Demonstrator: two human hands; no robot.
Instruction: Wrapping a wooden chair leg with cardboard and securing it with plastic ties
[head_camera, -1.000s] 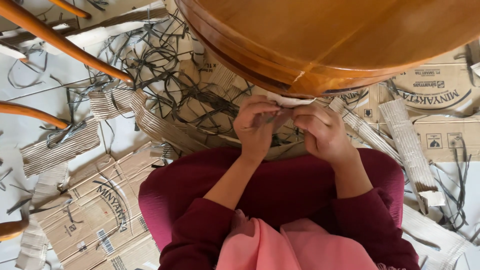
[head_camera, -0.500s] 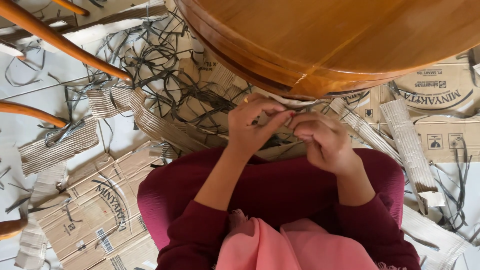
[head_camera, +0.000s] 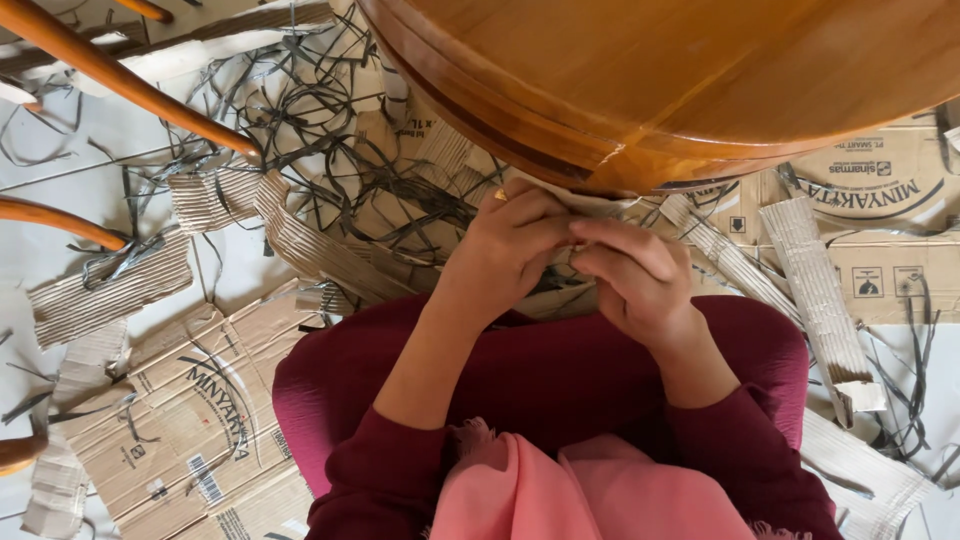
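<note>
Left hand (head_camera: 510, 250) and right hand (head_camera: 630, 275) together just below rim of round wooden tabletop (head_camera: 700, 90), above lap in dark red clothing (head_camera: 540, 380). Fingers of both curled and pinched on small pale strip (head_camera: 575, 203), mostly hidden; kind of strip not discernible. Floor strewn with corrugated cardboard pieces (head_camera: 820, 290), flattened boxes (head_camera: 190, 420) and dark thin strips (head_camera: 330, 130).
</note>
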